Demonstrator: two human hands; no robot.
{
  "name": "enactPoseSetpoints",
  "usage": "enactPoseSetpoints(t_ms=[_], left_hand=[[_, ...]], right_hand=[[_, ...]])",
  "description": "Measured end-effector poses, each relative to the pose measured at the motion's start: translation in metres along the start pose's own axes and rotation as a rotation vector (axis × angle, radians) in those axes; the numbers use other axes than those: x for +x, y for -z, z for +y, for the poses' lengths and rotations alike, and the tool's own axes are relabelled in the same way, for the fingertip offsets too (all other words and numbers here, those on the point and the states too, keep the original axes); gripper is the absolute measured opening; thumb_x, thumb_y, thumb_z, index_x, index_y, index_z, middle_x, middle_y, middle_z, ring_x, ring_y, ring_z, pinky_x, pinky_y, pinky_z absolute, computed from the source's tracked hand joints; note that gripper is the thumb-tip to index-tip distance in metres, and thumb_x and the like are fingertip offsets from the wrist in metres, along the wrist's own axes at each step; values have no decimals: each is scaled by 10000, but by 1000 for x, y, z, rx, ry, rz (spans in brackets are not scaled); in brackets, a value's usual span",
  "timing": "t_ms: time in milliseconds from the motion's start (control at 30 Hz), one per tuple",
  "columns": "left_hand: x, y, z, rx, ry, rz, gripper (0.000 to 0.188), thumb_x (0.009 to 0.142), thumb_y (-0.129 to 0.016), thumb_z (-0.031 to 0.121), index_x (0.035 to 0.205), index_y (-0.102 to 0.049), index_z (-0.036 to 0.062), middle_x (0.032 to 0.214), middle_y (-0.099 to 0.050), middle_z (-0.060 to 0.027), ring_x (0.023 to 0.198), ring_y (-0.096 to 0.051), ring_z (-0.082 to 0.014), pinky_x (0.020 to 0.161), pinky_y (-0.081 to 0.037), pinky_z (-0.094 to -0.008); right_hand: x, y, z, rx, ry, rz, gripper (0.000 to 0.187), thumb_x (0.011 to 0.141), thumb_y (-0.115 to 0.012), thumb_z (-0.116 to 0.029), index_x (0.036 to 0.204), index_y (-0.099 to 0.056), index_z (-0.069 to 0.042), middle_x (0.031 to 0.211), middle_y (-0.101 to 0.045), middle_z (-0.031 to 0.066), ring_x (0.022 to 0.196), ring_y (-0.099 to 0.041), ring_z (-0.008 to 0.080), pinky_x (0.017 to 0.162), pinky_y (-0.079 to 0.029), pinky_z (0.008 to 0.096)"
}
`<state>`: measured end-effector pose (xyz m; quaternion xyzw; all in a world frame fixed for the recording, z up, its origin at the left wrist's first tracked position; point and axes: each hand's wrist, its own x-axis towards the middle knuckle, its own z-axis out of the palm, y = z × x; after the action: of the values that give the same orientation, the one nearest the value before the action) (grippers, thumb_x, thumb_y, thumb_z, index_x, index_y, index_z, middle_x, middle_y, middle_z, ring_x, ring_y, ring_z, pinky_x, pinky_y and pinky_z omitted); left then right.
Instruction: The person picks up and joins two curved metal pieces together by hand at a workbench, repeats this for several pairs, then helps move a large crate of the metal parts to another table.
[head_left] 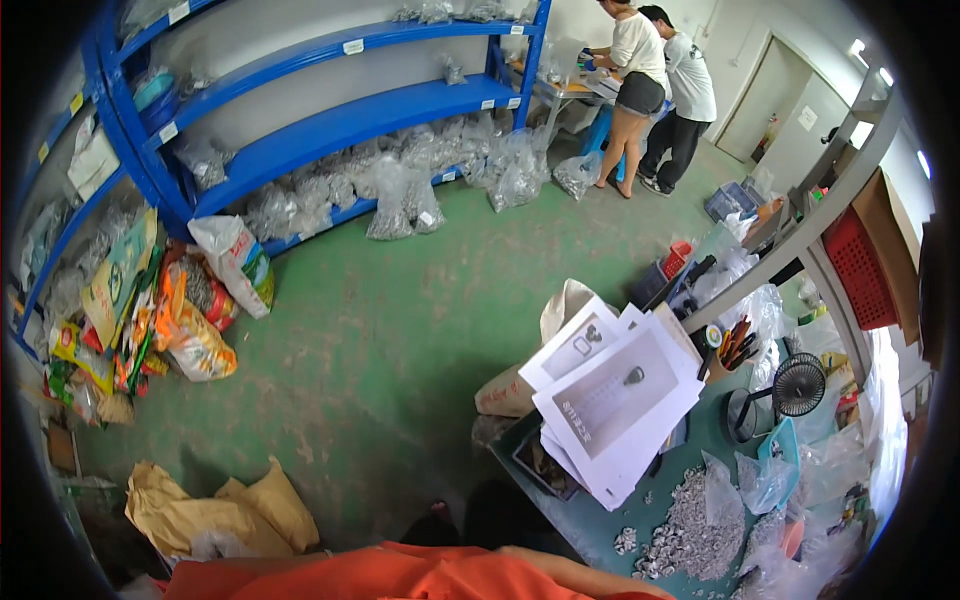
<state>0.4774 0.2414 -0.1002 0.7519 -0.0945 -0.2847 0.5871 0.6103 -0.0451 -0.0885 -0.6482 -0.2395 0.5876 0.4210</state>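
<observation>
Both hands are out of view, so I cannot tell whether they are grasping anything or released; only the bare right forearm [585, 575] shows, running along the lower edge from the orange top [390, 575]. Just beyond that forearm, on the right hand's side, a loose heap of small metal parts [685, 535] lies on the green desk [590, 522], a smaller cluster [626, 541] beside it on the side nearer the body. A clear plastic bag [720, 490] rests on the heap's far part. On the left hand's side, well apart from the desk, brown sacks [205, 510] slump on the floor. Farther ahead of the right hand, overlapping printed sheets [625, 400] lie at the desk's edge, with a small black fan [800, 384] to their right and a holder of tools [738, 345] just past them. Farther off on the left hand's side, colourful bags [200, 345] crowd beside blue shelving [350, 115], whose lowest level carries clear bags of parts [400, 195]. Farthest away, ahead of the hands, two people [640, 50] stand close together at another desk [568, 90].
</observation>
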Motion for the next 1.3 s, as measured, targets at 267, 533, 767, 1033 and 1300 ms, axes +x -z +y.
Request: enactPoseSetpoints(t_ms=[267, 533, 767, 1033, 1300], left_hand=[[5, 104, 9, -27, 201, -40, 178, 792, -553, 160, 930, -613, 64, 908, -535, -65, 865, -522, -196, 762, -418, -300], [38, 217, 8, -39, 241, -52, 178, 798, -549, 153, 937, -613, 62, 918, -534, -66, 876, -522, -190, 775, -417, -295], [86, 322, 1, -27, 151, -124, 178, 803, -545, 148, 943, -613, 61, 927, -534, -67, 887, -522, -184, 787, -415, -291], [158, 457, 18, 54, 135, -335, 179, 809, -541, 141, 950, -613, 59, 937, -533, -68, 898, -522, -177, 800, -414, -287], [335, 560, 56, 196, 113, -722, 170, 820, -536, 146, 942, -616, 59, 955, -548, -60, 901, -526, -153, 806, -413, -247]], right_hand=[[26, 60, -51, 49, -16, 370, 217, 843, -532, -198, 912, -577, 3, 825, -594, 132, 767, -572, 213, 666, -444, 298], [102, 121, -124, -29, 26, 401, 227, 845, -528, -204, 918, -575, 6, 841, -593, 144, 779, -572, 229, 673, -443, 304], [190, 151, -204, -63, 33, 476, 237, 846, -525, -211, 924, -573, 8, 855, -591, 154, 790, -572, 243, 679, -442, 310], [238, 181, -264, 101, -31, 717, 248, 848, -522, -218, 930, -571, 11, 871, -590, 166, 802, -572, 258, 686, -441, 317], [248, 278, -254, 338, -89, 935, 259, 850, -518, -224, 937, -569, 14, 887, -589, 178, 815, -572, 274, 694, -440, 323]])
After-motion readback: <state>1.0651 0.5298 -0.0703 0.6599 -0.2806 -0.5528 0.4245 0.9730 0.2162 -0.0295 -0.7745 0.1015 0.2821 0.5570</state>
